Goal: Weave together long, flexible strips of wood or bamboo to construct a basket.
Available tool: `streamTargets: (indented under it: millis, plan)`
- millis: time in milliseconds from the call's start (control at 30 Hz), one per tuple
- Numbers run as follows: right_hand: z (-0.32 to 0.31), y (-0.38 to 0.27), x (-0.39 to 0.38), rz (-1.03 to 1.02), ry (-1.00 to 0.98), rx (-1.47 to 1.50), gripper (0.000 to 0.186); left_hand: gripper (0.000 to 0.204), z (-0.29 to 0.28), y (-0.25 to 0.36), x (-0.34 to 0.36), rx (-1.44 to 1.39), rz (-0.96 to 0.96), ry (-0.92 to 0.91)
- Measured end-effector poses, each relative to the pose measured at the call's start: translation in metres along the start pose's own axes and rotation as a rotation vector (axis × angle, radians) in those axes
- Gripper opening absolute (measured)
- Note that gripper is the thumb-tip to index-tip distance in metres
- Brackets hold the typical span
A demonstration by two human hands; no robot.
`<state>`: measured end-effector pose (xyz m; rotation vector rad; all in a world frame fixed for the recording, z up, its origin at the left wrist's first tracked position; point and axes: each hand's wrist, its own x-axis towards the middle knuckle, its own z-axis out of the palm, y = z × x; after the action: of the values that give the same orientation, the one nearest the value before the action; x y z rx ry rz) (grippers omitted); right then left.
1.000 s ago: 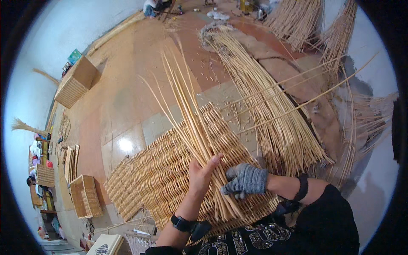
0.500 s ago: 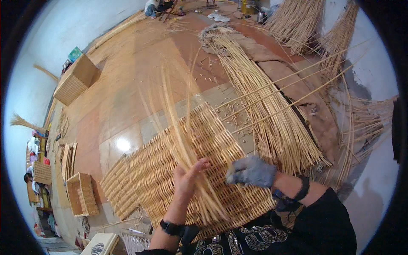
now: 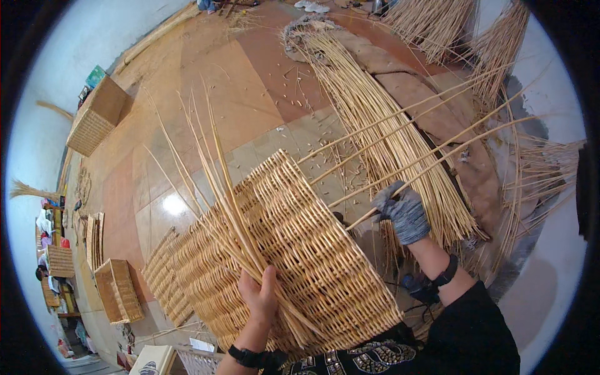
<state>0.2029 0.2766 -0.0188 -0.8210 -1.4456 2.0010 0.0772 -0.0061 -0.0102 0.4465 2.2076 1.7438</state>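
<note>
Head view: your left hand (image 3: 259,297), bare, is wrapped around a bundle of loose rods (image 3: 228,209), thumb across the top. Bundle lies slantwise over the woven panel (image 3: 300,212), thin ends fanning up-left past its far edge, thick ends below your hand toward your body. Panel sits right in front of you, near edge up against your black top (image 3: 472,328).

Your right hand (image 3: 403,215), in a grey glove, is clamped on one rod (image 3: 362,220), fingers curled round it just off the panel's right edge. That rod runs from the edge through your grip and out up-right. Three more rods (image 3: 390,120) stick out of the same edge farther up, spaced apart, crossing over the long rod stack (image 3: 400,134) on the floor. Brown sacking (image 3: 431,106) lies along the stack's right side.

Your hands are well apart, left over the panel, right beyond its edge. Black bands on both wrists. Off left: an open woven box (image 3: 128,297), and a larger woven box (image 3: 87,134) farther back by the wall.
</note>
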Motion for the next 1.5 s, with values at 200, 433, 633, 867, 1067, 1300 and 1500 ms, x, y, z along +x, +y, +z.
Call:
streamTargets:
  millis: [200,433,633,867,1067,1300,1500]
  plan:
    - [0.027,0.008,-0.004,0.021,-0.219,0.091,0.012,0.022,0.006,0.002,-0.002,-0.049,-0.018,0.035]
    - [0.035,-0.005,-0.008,0.005,-0.323,-0.346,0.020,0.022,0.003,0.005,0.001,-0.003,-0.045,0.013]
    - [0.017,0.023,-0.005,0.020,-0.221,-0.186,0.015,0.022,0.005,0.002,-0.002,0.027,-0.002,0.003]
    - [0.031,0.015,-0.003,0.110,-0.251,-0.165,0.011,0.020,0.017,0.020,-0.008,0.002,-0.019,0.025]
    - [0.000,-0.026,-0.015,0.111,-0.325,0.287,0.020,0.018,0.060,0.023,-0.035,0.037,0.089,0.048]
    - [0.002,-0.039,-0.096,0.118,-0.309,0.015,0.028,0.016,0.046,0.032,-0.026,-0.409,-0.009,-0.113]
    - [0.067,-0.054,-0.123,0.415,-0.796,-0.702,0.023,0.019,0.036,0.052,-0.043,-0.475,-0.278,-0.332]
